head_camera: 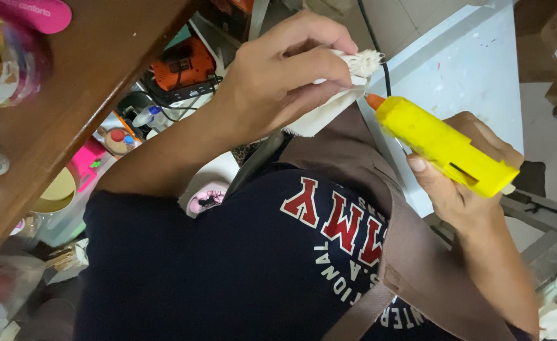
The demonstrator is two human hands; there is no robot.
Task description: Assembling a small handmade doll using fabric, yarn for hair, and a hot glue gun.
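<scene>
Left hand (278,82) sat upper centre of the frame, fingers (316,66) pinched tight on a small white cloth piece (348,88) with a frayed, fringed end pointing toward the upper right. The cloth tapered down under the hand toward the middle of the frame.

Right hand (461,183) sat at right of centre, fingers wrapped around the grip of a yellow glue gun (443,148). The gun's orange nozzle (374,101) pointed up-left and lay just beside the cloth's lower edge; whether it touched could not be told.

A pale blue surface (468,69) with small marks ran behind both hands in the upper right. A dark cord (379,50) crossed it near the cloth.

Lower frame was filled by the person's dark navy shirt (215,271) and brown apron strap (411,252). A brown wooden shelf edge (89,82) slanted across the upper left. Beyond it, an orange power tool (184,63) lay among clutter, and a pink box (89,161) lay further left.
</scene>
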